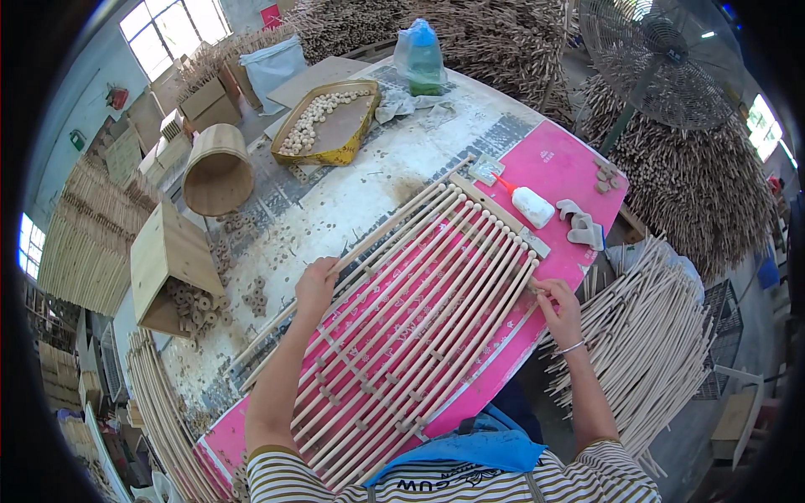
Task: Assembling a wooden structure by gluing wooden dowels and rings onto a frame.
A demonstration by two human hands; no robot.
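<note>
Several pale wooden rods with round ball ends lie side by side on a pink sheet. Small wooden rings sit along the rods, and a wooden bar crosses beyond the ball ends. My left hand is closed around a long wooden strip at the left side of the rods. At the right end of the row, my right hand pinches beside the outermost ball end. What lies between its fingertips is too small to make out.
A white glue bottle with a red tip lies beyond the rods. Farther left are a yellow tray of wooden balls, a round wooden tub and a wooden box spilling rings. Rod bundles and a fan stand right.
</note>
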